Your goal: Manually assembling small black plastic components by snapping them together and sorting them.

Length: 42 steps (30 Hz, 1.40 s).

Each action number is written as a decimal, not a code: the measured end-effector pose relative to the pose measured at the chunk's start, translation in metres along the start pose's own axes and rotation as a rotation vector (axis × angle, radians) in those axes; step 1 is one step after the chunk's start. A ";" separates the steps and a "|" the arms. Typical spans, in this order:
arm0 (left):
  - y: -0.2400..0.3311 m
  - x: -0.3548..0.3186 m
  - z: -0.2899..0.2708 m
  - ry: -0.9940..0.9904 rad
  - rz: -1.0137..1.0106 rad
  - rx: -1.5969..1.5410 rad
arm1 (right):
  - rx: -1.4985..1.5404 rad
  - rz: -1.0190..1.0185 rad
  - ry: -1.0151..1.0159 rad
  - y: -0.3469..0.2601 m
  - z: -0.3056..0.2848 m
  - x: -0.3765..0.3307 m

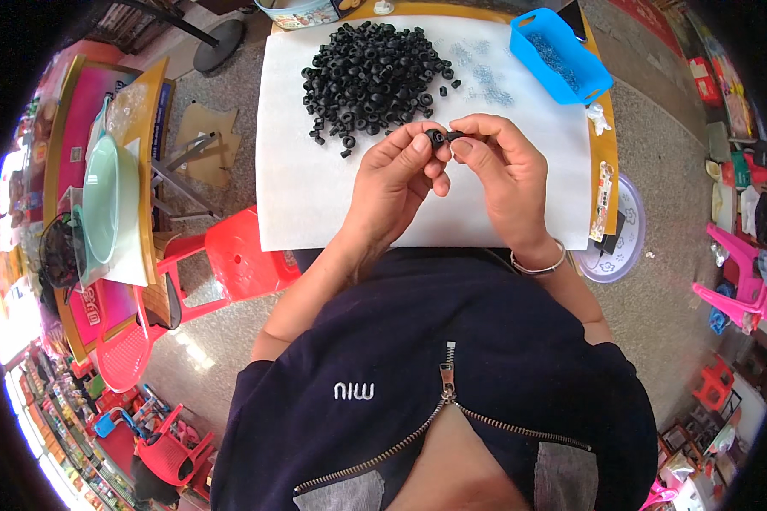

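Over the near half of a white sheet [315, 196], my two hands meet. My left hand [388, 179] pinches a small black hollow cylindrical piece [435, 138] between thumb and fingers, its round opening showing. Right beside it, my right hand [511, 175] closes thumb and forefinger on a smaller dark piece [455, 135], mostly covered by the fingertips. The two pieces touch or nearly touch; I cannot tell if they are joined. A heap of similar black pieces [371, 77] lies just beyond my left hand. Several tiny clear bits [484, 77] are scattered beyond my right hand.
A blue plastic basket [535, 78] with more clear bits stands at the far right. A round tin [302, 13] sits at the far edge, and crumpled white tissue [599, 119] at the right edge. A red stool [239, 255] is on the left, a pale purple round tray [629, 230] low on the right.
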<state>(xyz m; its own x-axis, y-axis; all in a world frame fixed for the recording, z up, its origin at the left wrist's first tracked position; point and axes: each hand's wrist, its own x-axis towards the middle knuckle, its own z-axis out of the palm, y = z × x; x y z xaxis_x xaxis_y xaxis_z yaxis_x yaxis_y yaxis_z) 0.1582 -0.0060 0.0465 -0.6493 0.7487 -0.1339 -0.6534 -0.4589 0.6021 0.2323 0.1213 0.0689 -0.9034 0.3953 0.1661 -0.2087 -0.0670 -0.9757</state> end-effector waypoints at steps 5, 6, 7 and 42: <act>0.001 -0.002 0.001 0.008 -0.028 -0.011 | 0.031 0.029 -0.026 0.000 -0.004 0.000; 0.001 -0.002 0.002 0.011 -0.028 -0.008 | 0.030 0.032 -0.025 0.001 -0.004 0.000; 0.001 -0.003 0.002 0.014 -0.027 -0.005 | 0.028 0.034 -0.024 0.001 -0.004 0.000; 0.006 0.001 -0.001 0.057 -0.055 0.121 | -0.514 -0.342 0.001 -0.003 -0.008 0.006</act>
<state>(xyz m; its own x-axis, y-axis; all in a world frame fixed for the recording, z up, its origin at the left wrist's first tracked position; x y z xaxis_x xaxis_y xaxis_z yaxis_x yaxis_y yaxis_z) 0.1529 -0.0083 0.0498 -0.6370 0.7411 -0.2123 -0.6396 -0.3543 0.6822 0.2308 0.1309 0.0713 -0.8168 0.3176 0.4817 -0.2786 0.5140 -0.8113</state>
